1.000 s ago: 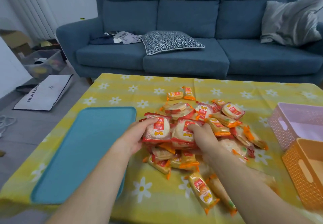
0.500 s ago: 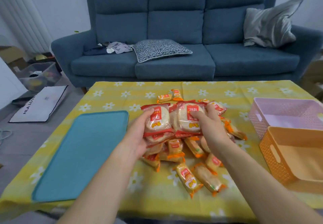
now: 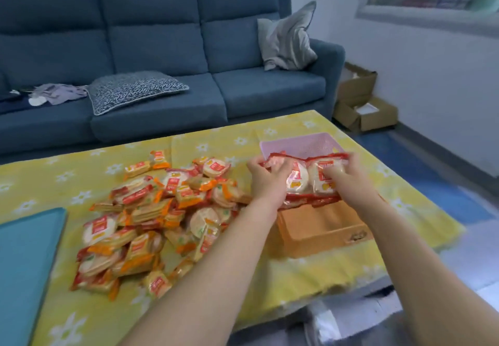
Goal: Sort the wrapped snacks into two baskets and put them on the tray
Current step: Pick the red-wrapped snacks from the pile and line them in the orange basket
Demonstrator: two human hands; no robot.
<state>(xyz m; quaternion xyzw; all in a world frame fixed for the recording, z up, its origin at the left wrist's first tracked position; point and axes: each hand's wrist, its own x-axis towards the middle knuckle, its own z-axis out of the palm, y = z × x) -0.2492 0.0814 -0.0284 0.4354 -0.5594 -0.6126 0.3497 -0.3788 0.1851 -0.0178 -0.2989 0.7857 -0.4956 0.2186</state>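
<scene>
Right now my left hand [image 3: 266, 180] and right hand [image 3: 348, 180] both grip a bunch of round red-wrapped snacks [image 3: 298, 180], with my fingers curled around the packets. I hold them above the orange basket [image 3: 321, 229], with the pink basket [image 3: 297, 144] just behind. The loose pile of wrapped snacks [image 3: 162, 210] lies on the yellow flowered cloth [image 3: 297, 278] to my left. The teal tray [image 3: 24, 259] sits beyond it at the far left.
</scene>
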